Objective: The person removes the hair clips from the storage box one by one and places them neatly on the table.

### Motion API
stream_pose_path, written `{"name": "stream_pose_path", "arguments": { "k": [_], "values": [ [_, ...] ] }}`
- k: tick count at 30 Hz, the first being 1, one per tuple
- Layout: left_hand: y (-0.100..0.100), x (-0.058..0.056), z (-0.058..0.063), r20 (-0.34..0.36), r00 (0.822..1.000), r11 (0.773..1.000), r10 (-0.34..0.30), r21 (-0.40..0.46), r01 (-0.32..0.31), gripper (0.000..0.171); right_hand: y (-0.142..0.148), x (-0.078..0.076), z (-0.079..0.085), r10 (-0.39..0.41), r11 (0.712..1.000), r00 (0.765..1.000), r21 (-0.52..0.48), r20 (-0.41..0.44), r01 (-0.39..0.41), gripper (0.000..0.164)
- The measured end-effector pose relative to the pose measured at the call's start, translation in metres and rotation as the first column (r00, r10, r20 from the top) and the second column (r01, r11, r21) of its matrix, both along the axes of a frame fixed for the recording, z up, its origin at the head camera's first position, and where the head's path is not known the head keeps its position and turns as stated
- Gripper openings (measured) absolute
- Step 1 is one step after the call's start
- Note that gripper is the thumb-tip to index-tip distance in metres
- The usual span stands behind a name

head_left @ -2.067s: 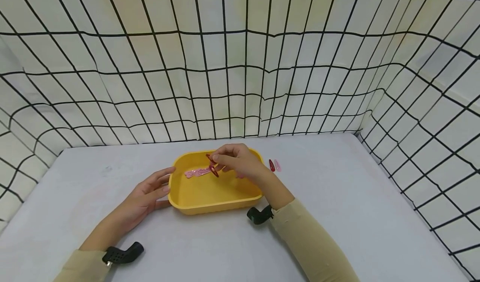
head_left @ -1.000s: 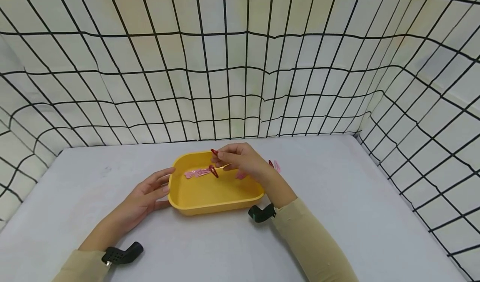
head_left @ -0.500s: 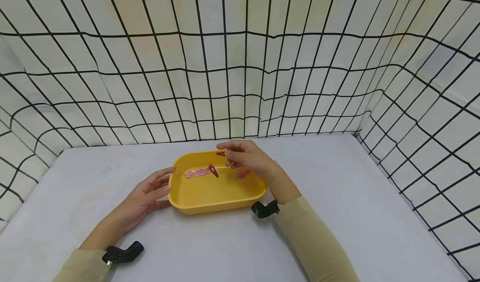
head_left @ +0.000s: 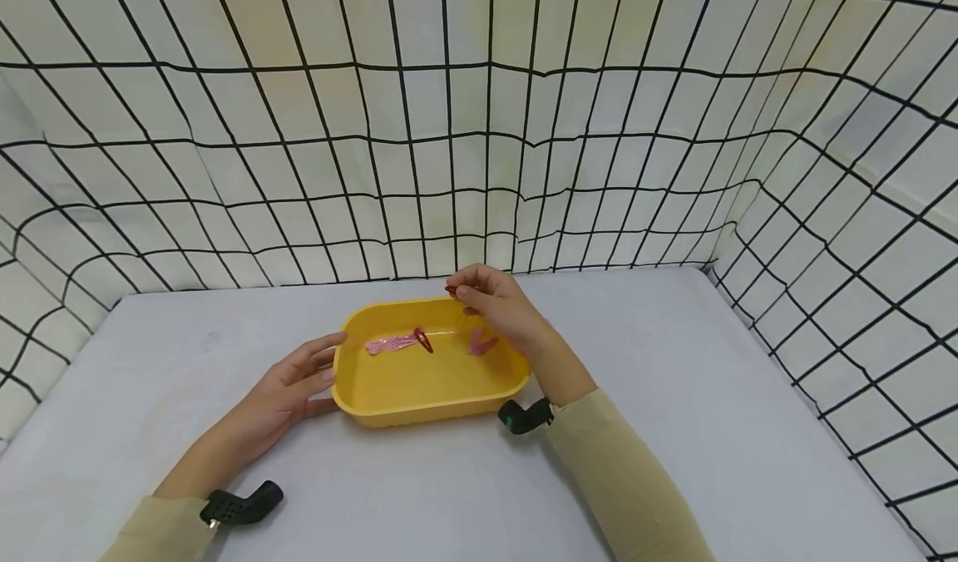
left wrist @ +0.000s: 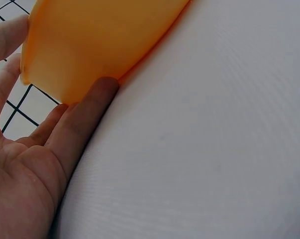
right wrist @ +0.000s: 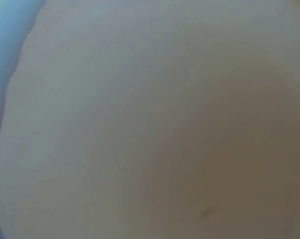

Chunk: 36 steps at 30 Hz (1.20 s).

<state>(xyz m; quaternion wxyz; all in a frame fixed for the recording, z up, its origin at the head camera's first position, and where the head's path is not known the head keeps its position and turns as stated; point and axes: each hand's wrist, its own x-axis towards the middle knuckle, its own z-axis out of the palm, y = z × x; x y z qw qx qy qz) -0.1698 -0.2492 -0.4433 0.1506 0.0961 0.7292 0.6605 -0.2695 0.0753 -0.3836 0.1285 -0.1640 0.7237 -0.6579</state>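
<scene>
Our right hand [head_left: 496, 300] pinches a red hair clip [head_left: 451, 291] near twelve o'clock on the yellow tray [head_left: 419, 389]; our left hand [head_left: 288, 383] rests, fingers spread, at its nine o'clock side; we expect the clip light, stiff, slippery, best pinched by its flats.

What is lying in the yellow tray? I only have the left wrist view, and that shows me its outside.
Observer: In the head view, pink hair clips and a red hair clip lie in the yellow tray.
Operator: Is anything held on the other side?
Observer: Yes, the right-hand grip pinches a small red item, seen by the tray's far rim.
Operator: Can the right wrist view confirm that?
Observer: No, that view is too blurred to make out any such item.
</scene>
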Motion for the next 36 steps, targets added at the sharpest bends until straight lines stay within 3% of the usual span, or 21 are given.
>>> {"name": "stream_pose_path", "arguments": {
  "k": [8, 15, 24, 36],
  "values": [
    [-0.001, 0.001, 0.003, -0.005, 1.0, 1.0, -0.008, 0.012, 0.008, 0.053, 0.011, -0.008, 0.008, -0.057, 0.998, 0.995, -0.028, -0.077, 0.055, 0.027],
    [-0.003, 0.002, 0.003, -0.005, 1.0, 1.0, -0.013, 0.022, 0.013, 0.053, 0.044, -0.013, 0.012, -0.072, 0.997, 0.997, -0.005, -0.039, 0.072, 0.037],
    [-0.005, 0.001, 0.001, -0.018, 1.0, 1.0, -0.009, 0.01, 0.009, 0.053, 0.086, -0.013, 0.004, -0.141, 0.99, 0.99, -0.002, -0.007, 0.141, 0.033],
    [-0.002, -0.002, -0.004, -0.001, 1.0, 1.0, -0.001, 0.0, 0.001, 0.054, 0.113, -0.017, 0.004, -0.163, 0.983, 0.986, 0.077, -0.021, 0.164, 0.03]
  ]
}}
